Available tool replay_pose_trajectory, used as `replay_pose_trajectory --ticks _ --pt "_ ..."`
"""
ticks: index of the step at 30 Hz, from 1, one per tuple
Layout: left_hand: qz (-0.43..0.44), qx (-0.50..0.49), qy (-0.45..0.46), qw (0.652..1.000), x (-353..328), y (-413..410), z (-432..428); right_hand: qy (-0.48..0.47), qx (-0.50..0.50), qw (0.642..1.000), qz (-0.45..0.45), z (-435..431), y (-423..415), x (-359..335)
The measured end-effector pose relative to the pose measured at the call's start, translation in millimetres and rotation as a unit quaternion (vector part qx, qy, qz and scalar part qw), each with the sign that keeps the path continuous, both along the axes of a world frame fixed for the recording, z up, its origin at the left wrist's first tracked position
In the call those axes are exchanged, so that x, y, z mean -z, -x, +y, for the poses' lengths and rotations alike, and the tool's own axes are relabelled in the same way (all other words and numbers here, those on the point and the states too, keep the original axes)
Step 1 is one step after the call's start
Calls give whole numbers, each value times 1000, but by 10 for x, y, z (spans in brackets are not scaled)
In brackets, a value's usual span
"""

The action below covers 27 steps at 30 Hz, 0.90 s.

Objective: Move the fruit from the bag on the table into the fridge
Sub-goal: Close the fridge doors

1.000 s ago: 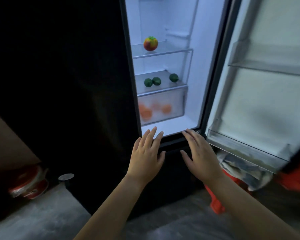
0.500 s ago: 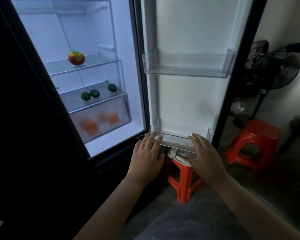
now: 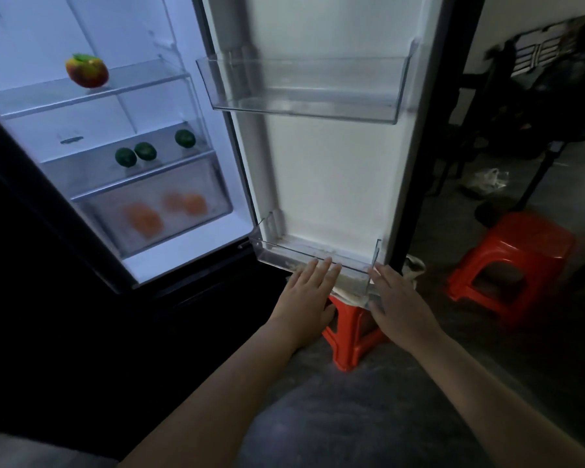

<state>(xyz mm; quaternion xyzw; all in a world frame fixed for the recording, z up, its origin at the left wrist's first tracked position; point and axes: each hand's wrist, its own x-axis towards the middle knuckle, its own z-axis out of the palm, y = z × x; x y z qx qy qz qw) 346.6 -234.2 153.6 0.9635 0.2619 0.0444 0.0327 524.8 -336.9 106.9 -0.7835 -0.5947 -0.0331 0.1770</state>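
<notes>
The fridge (image 3: 213, 136) stands open and lit at the left. A red-yellow apple (image 3: 87, 71) rests on its upper glass shelf. Three green limes (image 3: 145, 151) lie on the shelf below it. Blurred oranges (image 3: 142, 219) show through the clear drawer at the bottom. My left hand (image 3: 307, 301) and my right hand (image 3: 396, 305) are stretched out flat, fingers apart, holding nothing, just under the lower bin (image 3: 314, 261) of the open fridge door (image 3: 325, 184). The bag and the table are out of view.
A red plastic stool (image 3: 353, 332) with a pale cloth (image 3: 409, 268) on it stands under the door, behind my hands. A second red stool (image 3: 514, 268) is to the right. A standing fan (image 3: 554, 106) and a dark chair are at the back right. The door's upper bin (image 3: 304, 92) holds nothing.
The view has swung to the right: the fridge interior has slid left and the open door now fills the middle. Both hands stay open and have moved right with it.
</notes>
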Motion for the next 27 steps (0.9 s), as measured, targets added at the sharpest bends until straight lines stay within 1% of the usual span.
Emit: replay_pose_trajectory --ticks 5,8,11,18,21,27 --pt "53 -21 28 998 255 -358 33 51 -46 997 17 40 -230 95" --pt "63 -27 31 997 375 -515 32 32 -65 996 49 51 -287 98" --pt "47 -37 33 998 461 -584 1 1 -71 996 48 51 -295 119" --pt "-2 -75 35 997 480 -605 -69 -19 -88 994 57 50 -285 228" --pt "-20 -76 28 996 541 -469 -68 -18 -100 993 55 17 -190 241" --pt "-21 -106 31 994 634 -97 -103 -3 -132 991 22 -56 112 284"
